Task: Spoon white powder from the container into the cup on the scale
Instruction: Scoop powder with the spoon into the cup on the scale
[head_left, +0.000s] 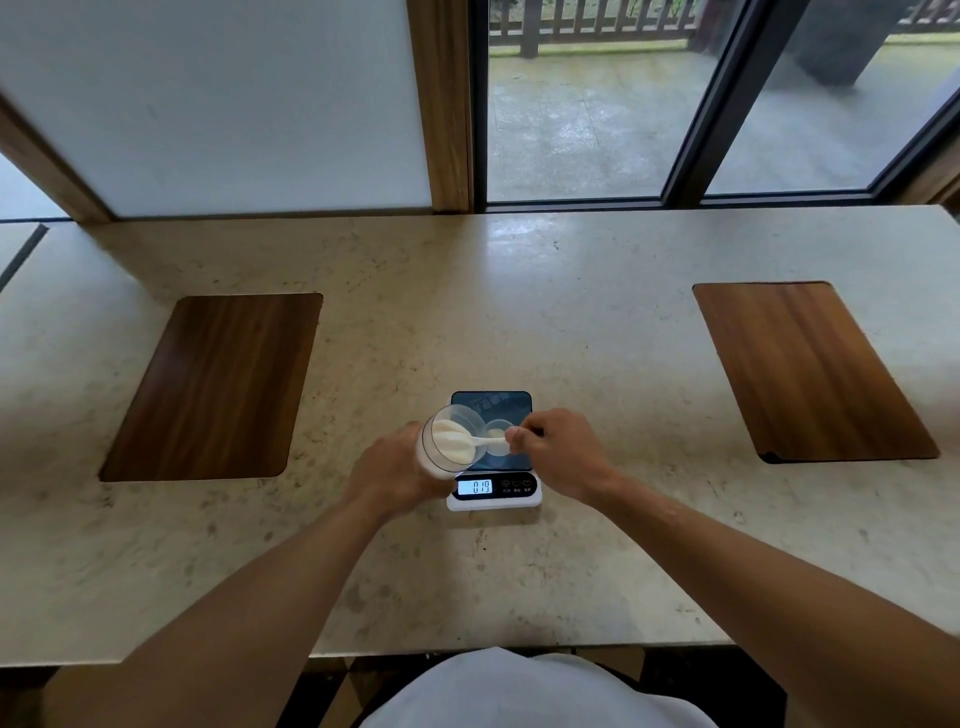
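— Clear plastic everywhere: the container (451, 441) is a see-through tub, tipped on its side with its mouth toward the right, and the white powder (448, 435) is banked inside it.

— Who has it?

— The left hand (390, 470), its grip wrapped round the tub's base, holding it just above the near-left corner of the scale (493, 452). The right hand (558, 449) pinches the handle end of a white spoon (483, 441), fingers closed tight on it.

— And the spoon's line?

— Its long axis runs nearly level, left to right: bowl in the tub's mouth against the powder, handle back at the right grip. The cup (500, 437), small and transparent, sits on the scale's dark glossy plate directly under the handle, between tub and right hand.

— So the carry is short.

— Very, I'd judge. Draw the bowl rightward, stop over the cup, tip. The right hand is nearer the cup; the left only steadies.

— Anything in the cup?

— A little pale heap, it seems; the lit display (481, 487) shows digits. The desk (519, 312) is mottled beige stone, smooth.
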